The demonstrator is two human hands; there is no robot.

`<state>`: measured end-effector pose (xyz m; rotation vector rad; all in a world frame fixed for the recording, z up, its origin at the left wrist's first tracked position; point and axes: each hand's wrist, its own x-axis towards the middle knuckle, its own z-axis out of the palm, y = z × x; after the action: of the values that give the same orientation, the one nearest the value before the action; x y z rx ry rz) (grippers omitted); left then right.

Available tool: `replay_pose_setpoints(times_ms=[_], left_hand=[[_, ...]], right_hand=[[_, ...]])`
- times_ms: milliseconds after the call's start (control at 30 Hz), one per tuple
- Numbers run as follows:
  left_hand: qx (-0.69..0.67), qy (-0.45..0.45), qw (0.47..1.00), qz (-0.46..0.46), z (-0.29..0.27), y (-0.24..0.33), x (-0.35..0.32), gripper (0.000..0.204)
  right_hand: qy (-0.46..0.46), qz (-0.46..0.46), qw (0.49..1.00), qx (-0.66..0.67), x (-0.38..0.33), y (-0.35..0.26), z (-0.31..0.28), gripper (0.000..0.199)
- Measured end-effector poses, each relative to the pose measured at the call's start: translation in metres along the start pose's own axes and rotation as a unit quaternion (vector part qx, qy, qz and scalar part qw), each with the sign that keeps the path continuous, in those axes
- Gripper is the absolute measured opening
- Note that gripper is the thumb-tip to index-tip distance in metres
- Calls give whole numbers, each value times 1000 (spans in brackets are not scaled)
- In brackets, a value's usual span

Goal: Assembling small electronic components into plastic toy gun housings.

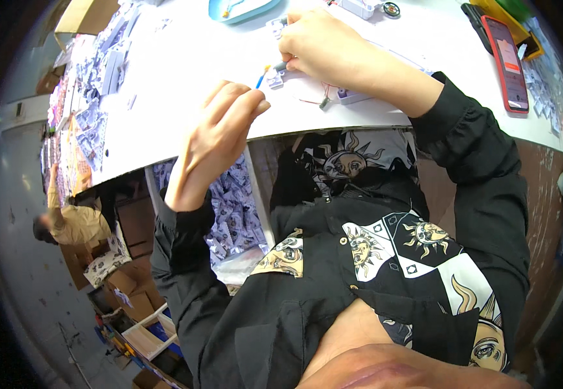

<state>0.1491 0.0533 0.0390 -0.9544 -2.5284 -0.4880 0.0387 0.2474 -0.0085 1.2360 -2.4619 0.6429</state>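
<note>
Her left hand (220, 133) hangs loosely curled and released past the table (184, 71) edge; the right hand (323, 45), further in, pinches a blue-tipped tool (263, 76).

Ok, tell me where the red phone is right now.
In the head view the red phone lies flat on the white table at the upper right, beyond the right hand and beside a yellow tray.

Assembly workshop: white worktable (184, 58), small parts, stacked cardboard boxes (126, 285).
</note>
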Motion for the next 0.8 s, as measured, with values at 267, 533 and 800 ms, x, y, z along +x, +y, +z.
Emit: replay_pose_setpoints(times_ms=[267, 533, 800], left_hand=[[17, -59, 998, 30, -2, 0, -5, 17], [-32, -42, 998, -46, -8, -12, -18, 10], [-311, 225, 905, -182, 10, -112, 38, 34]], right_hand=[[0, -10, 1000, 19, 1, 0, 3, 14], [-9, -8, 1000, 28, 5, 0, 4, 13], [-85, 37, 996, -12, 7, -9, -25, 16]])
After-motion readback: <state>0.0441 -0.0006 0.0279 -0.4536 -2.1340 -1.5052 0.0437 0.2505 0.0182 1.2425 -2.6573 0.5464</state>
